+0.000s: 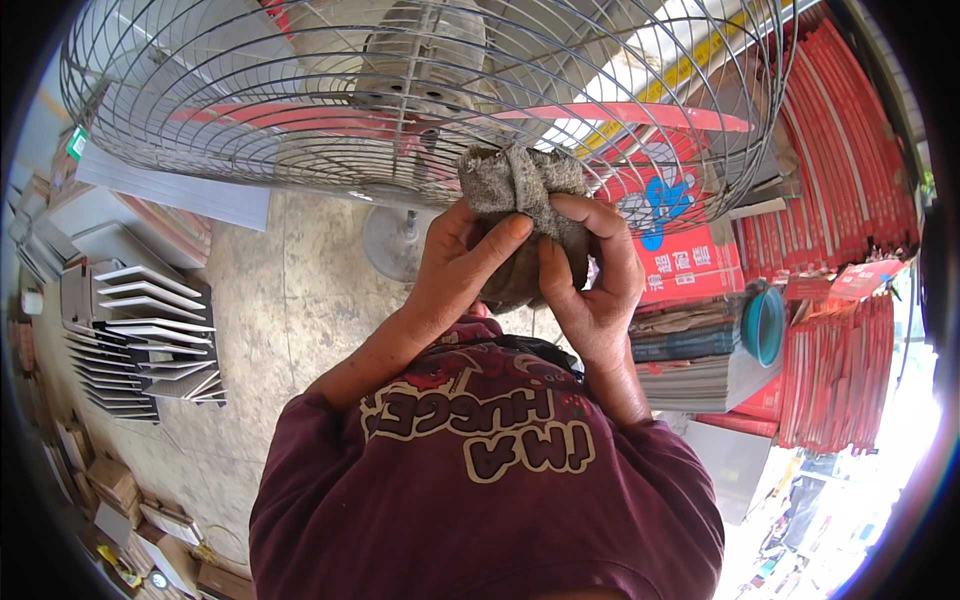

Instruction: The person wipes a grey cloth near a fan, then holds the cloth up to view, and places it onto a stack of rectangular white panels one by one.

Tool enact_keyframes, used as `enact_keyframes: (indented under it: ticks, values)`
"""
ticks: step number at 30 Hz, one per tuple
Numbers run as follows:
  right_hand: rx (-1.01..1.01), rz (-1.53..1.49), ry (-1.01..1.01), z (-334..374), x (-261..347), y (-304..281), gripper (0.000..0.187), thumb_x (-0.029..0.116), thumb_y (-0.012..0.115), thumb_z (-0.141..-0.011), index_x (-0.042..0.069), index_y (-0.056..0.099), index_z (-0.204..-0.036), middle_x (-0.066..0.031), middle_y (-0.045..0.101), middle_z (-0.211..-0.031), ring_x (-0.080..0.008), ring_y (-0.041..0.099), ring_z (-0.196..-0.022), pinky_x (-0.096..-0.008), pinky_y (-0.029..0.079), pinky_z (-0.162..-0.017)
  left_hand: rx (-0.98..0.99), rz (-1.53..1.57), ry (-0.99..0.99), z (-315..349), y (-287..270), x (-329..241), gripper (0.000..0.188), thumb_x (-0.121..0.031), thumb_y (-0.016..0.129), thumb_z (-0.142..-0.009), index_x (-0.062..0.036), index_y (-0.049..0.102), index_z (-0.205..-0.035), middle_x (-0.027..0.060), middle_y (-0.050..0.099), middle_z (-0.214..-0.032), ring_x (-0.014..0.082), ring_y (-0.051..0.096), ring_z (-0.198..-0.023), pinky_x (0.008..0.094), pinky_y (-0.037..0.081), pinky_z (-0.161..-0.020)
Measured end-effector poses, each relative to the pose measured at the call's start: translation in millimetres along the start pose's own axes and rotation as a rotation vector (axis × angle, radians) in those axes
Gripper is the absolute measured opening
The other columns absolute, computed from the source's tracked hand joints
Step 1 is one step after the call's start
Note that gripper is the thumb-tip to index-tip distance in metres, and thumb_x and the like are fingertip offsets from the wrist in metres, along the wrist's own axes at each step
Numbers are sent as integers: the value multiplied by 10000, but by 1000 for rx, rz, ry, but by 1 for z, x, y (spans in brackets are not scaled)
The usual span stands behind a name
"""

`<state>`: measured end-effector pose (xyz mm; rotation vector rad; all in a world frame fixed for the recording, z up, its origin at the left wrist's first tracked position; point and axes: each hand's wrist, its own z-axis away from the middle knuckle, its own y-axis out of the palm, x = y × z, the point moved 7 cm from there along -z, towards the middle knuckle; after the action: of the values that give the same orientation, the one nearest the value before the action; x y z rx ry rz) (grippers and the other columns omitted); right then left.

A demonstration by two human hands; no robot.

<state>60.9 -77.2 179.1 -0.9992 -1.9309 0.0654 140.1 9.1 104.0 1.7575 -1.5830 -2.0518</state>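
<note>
Floor [290, 290], seemingly concrete; red stacks [845, 150] at right; cloth [540, 182] in fingers [502, 240]

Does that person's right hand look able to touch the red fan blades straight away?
Probably not: the wire cage seems to stand between the right hand and the red blades, and that hand is also busy gripping the grey fabric.

Cloth [528, 188] between hands [466, 258] — fan [424, 134] beyond
</note>
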Motion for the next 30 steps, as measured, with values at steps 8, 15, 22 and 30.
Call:
enact_keyframes:
  ticks: [8, 15, 22, 30]
  values:
    - [-30, 12, 105, 6, -16, -8, 328, -31, 602, -722, 46, 571, -1040, -94, 587, -857, -173, 588, -757, -261, 461, -692, 31, -12, -82, -8, 2, 19, 242, -158, 601, -883, -25, 574, -1084, 14, 617, -986, 53, 545, -880, 204, 442, -758]
    - [-84, -5, 199, 16, -31, -15, 314, -21, 610, -731, 46, 570, -1035, -65, 586, -825, -120, 568, -707, -237, 462, -656, 62, 20, -198, -12, 1, 40, 248, -110, 582, -879, -32, 569, -1114, 17, 611, -1050, 82, 539, -967, 252, 409, -866]
    - [-126, 4, 198, 22, -26, -31, 325, -25, 597, -729, 31, 569, -1047, -71, 580, -858, -103, 557, -726, -230, 465, -645, 120, -43, -269, -11, 13, 47, 237, -125, 584, -883, -24, 578, -1098, 15, 621, -1022, 77, 555, -928, 242, 434, -831]
    - [-133, 27, -114, -6, 15, -44, 339, -48, 588, -685, -6, 566, -1021, -115, 593, -889, -203, 574, -735, -273, 460, -683, 178, 3, -78, -14, 47, -2, 245, -163, 610, -877, -20, 579, -1073, 13, 615, -973, 58, 542, -884, 225, 447, -765]
